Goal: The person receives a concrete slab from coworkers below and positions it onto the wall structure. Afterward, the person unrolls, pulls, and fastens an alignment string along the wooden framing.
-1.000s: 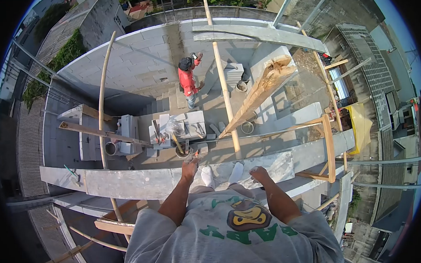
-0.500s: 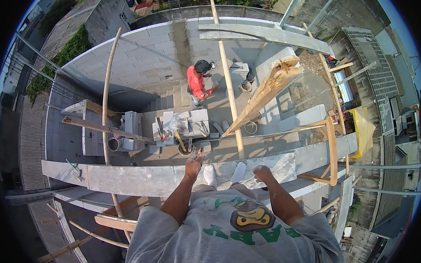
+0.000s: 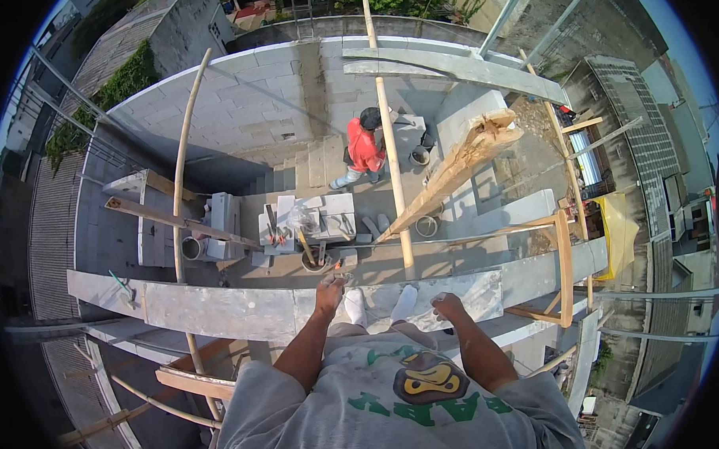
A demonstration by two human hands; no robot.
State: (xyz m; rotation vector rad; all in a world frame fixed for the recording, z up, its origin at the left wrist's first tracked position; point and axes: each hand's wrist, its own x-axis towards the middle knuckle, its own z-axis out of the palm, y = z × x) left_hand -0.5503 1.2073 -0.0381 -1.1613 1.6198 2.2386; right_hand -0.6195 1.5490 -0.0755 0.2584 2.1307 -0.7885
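Note:
My left hand (image 3: 329, 297) is closed in front of me, above the long grey plank (image 3: 220, 308). Something small and greyish, with an orange bit by it, shows at its fingertips; I cannot make out what it is. To the right, my right hand (image 3: 448, 307) is curled with its fingers folded in; whatever may be inside is hidden. Between the hands, my feet in white socks (image 3: 405, 302) stand on the plank. Just beyond the left hand, lower down, is a bucket (image 3: 314, 262) with a handled tool in it.
Below, a person in a red shirt (image 3: 365, 149) walks near a bucket (image 3: 419, 155). Grey blocks (image 3: 332, 219) bear several tools. A thick timber (image 3: 453, 174) and an upright pole (image 3: 392, 160) rise ahead. A green-handled tool (image 3: 122, 286) lies on the plank's left end.
The person in red has stepped to the right and turned, now partly behind the pole. My hands stay nearly in place; the view has shifted slightly.

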